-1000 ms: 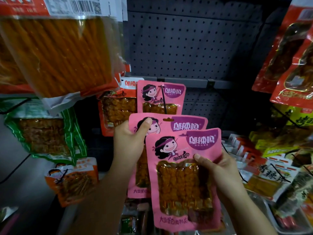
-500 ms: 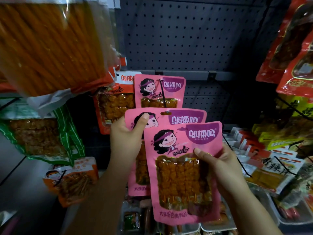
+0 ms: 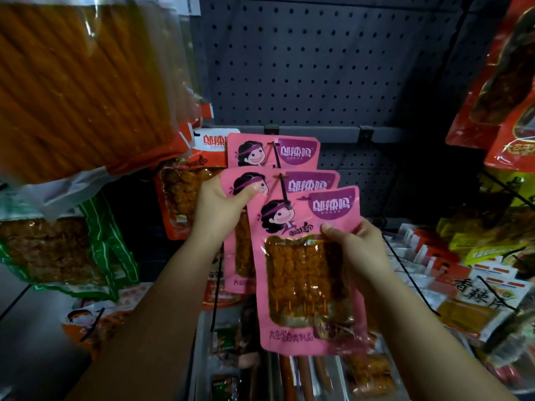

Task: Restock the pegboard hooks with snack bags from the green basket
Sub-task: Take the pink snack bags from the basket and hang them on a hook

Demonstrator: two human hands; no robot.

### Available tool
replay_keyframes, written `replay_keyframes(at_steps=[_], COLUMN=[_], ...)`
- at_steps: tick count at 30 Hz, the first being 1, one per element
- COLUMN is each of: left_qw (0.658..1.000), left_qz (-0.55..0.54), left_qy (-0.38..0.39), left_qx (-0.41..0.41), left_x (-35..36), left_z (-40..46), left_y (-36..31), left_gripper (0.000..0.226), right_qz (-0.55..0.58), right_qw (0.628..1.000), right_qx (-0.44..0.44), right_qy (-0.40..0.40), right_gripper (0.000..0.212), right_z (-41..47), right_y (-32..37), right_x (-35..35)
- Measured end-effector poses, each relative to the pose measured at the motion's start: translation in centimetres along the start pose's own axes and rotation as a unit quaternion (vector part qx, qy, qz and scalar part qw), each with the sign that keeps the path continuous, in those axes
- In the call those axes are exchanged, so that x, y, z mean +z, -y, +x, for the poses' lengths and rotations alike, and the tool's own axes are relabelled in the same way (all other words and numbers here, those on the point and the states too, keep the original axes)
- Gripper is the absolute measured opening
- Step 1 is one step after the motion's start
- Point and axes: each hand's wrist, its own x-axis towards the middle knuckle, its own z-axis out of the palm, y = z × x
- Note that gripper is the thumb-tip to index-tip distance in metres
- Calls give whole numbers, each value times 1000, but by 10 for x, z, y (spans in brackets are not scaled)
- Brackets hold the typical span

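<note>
The left hand grips the middle pink snack bag at its upper left corner, thumb pressed flat on the printed face and fingers curled behind, with the black hook passing through the bag's hang hole. The right hand pinches the front pink snack bag at its right edge, thumb on the front, fingers wrapped behind. A third pink bag hangs on the pegboard behind both.
</note>
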Motion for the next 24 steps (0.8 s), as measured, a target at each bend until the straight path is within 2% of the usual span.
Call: replay_keyframes(at_steps=[6,9,17,21,24], left_qw=[999,997,989,990,987], left_qz=[35,49,97,78,63], left_qy=[-20,-41,-100,-106,-140], left_qx=[-37,-52,-48,-47,-36], left_x=[15,22,34,29,23], left_z=[56,79,105,95,75], left_y=[20,30,46,47,47], left_gripper=[18,28,30,36,54], right_qz=[-31,-41,-43,-40,-26], right_qw=[999,998,996,997,999], right_qx=[11,18,18,27,28], right_qy=[-36,-45,-82,-65,-24], right_gripper=[21,17,20,20,20], right_z=[49,70,93,78,57], right_y=[8,11,10,4,3], right_x=[22,32,45,36,25])
